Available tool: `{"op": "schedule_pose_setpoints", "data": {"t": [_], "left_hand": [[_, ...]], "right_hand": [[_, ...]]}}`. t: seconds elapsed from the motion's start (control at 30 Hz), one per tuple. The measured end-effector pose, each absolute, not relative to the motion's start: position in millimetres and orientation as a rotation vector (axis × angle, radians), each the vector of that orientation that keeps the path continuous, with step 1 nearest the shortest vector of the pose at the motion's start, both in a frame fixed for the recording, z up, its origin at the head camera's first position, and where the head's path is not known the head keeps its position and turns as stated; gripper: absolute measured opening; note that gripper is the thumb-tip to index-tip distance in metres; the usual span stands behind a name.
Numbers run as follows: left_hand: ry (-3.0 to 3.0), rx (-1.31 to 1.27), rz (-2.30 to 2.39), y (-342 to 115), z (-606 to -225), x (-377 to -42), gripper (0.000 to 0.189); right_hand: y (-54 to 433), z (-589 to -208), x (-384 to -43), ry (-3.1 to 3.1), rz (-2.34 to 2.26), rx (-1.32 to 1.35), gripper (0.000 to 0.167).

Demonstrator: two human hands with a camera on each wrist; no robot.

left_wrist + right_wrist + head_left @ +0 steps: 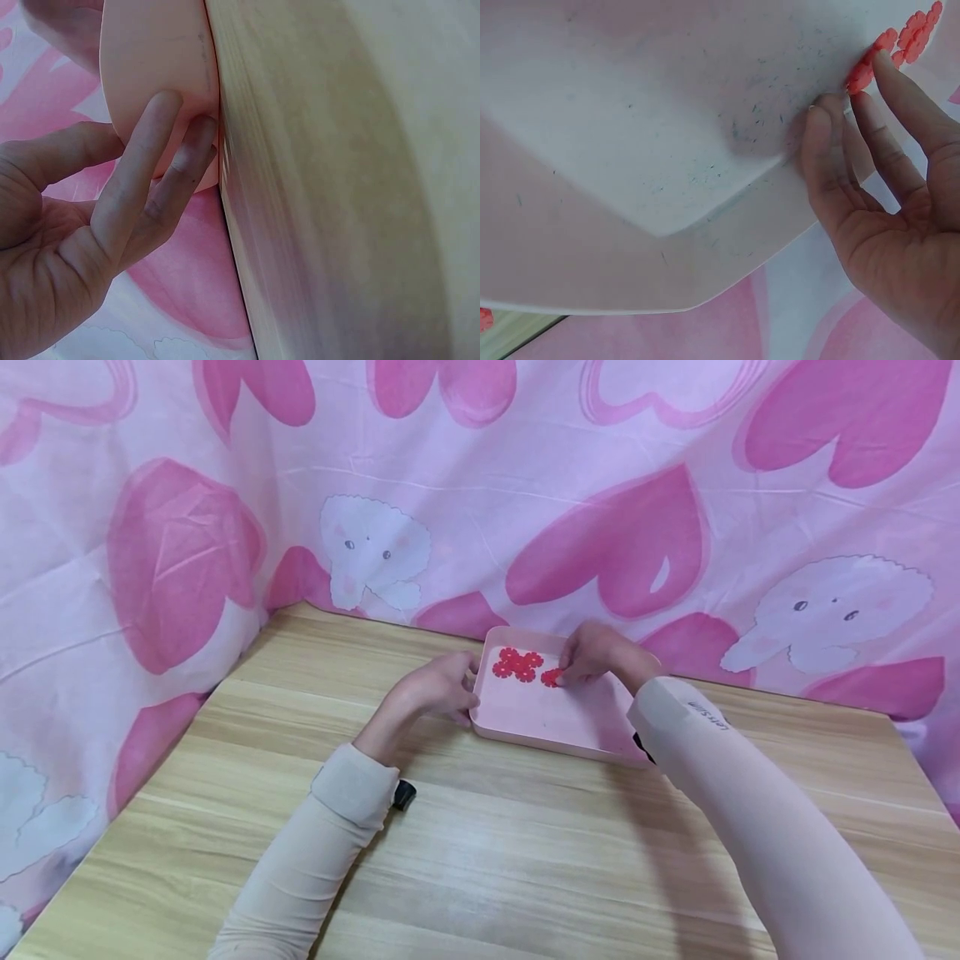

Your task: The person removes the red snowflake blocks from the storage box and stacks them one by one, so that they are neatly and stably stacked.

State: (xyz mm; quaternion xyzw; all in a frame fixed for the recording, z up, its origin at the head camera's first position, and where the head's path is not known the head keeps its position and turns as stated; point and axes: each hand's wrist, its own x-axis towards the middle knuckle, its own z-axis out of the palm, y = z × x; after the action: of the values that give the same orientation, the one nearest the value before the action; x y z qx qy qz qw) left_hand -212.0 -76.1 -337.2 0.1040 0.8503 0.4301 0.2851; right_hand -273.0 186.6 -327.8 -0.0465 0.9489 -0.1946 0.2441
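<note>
A shallow pink tray [555, 727] lies on the wooden table near the back curtain. My left hand [446, 687] is at its left end; in the left wrist view several fingertips [161, 112] press the outer wall while another digit meets the rim. My right hand [596, 656] reaches into the tray from the right. Between its thumb and finger it pinches red flower-shaped discs [861, 75] at the tray floor; the fingers partly hide them. Left of that hand, a joined cluster of red flower-shaped discs [517, 665] lies flat in the tray.
A pink curtain [465, 468] with hearts hangs behind and left of the table [480, 860]. Small dark specks dot the tray floor. Another red piece [486, 319] shows beyond the tray rim in the right wrist view. My right forearm covers the tray's right end.
</note>
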Motion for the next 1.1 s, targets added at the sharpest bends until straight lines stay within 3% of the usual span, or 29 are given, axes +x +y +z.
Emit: {"op": "schedule_pose_setpoints", "data": {"t": [0.6,1.1], "left_hand": [[2.282,0.283,1.137,-76,-338,-212,0.048],[2.266,0.296,1.156,-77,-340,-213,0.048]], "right_hand": [[202,-320,-267,2.437,-0.776,-0.172,0.017],[237,-315,-265,2.443,-0.915,-0.163,0.028]]}}
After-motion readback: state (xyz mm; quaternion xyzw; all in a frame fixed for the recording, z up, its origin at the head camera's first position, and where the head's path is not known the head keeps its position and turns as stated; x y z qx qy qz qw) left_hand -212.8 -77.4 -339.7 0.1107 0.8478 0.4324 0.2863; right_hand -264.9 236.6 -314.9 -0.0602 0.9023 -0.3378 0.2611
